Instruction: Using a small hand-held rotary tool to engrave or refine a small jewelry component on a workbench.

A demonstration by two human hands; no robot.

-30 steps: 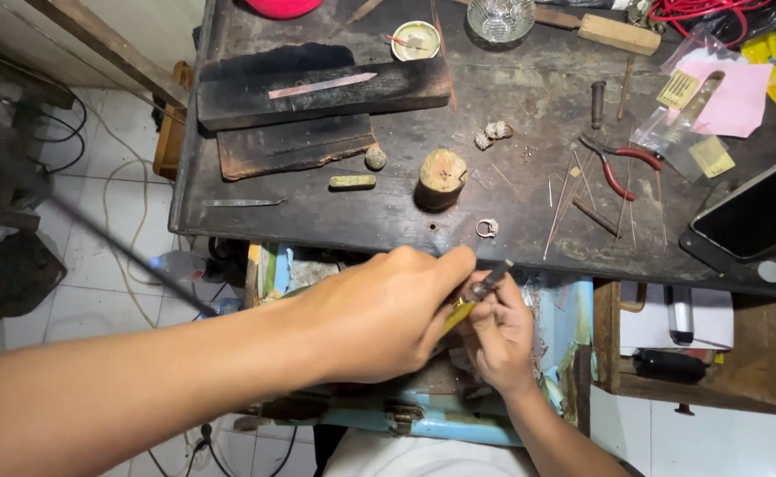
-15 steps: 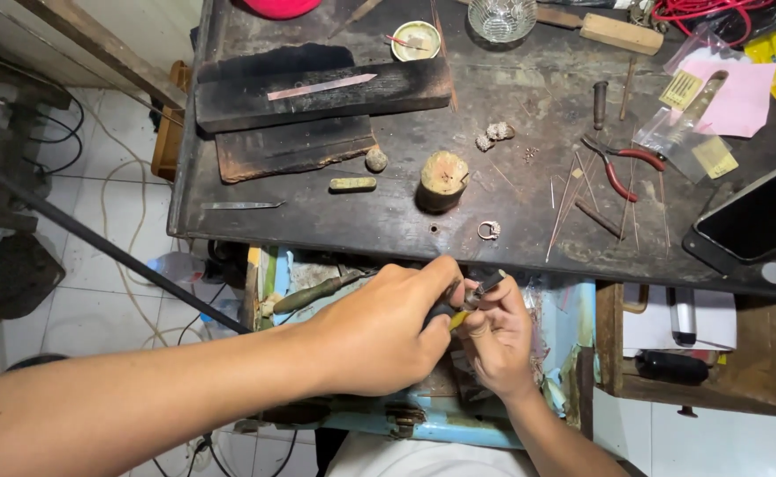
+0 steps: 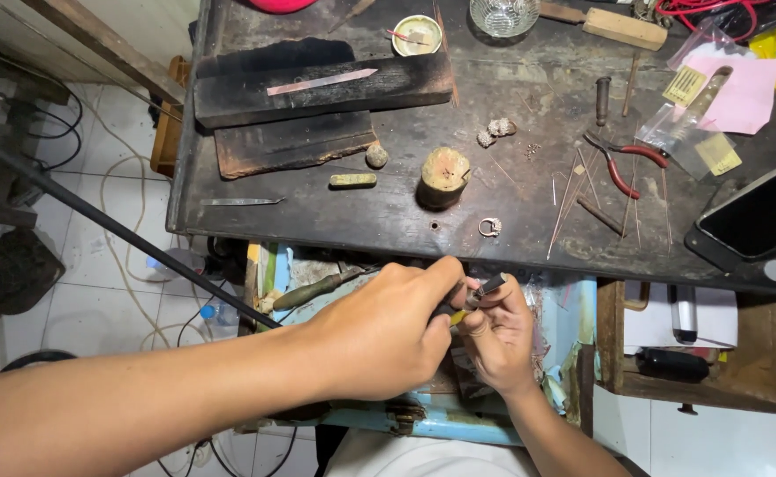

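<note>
Both hands meet just below the bench (image 3: 317,212) edge, at 6 o'clock from the ring (image 3: 490,227): left hand (image 3: 388,331) pinches a dark tool (image 3: 485,289), right hand (image 3: 498,340) curled close, seemingly steadying small work I cannot make out.

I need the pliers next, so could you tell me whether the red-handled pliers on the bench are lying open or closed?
Open: the red-handled pliers lie flat on the dark workbench with their handles spread apart.
</note>
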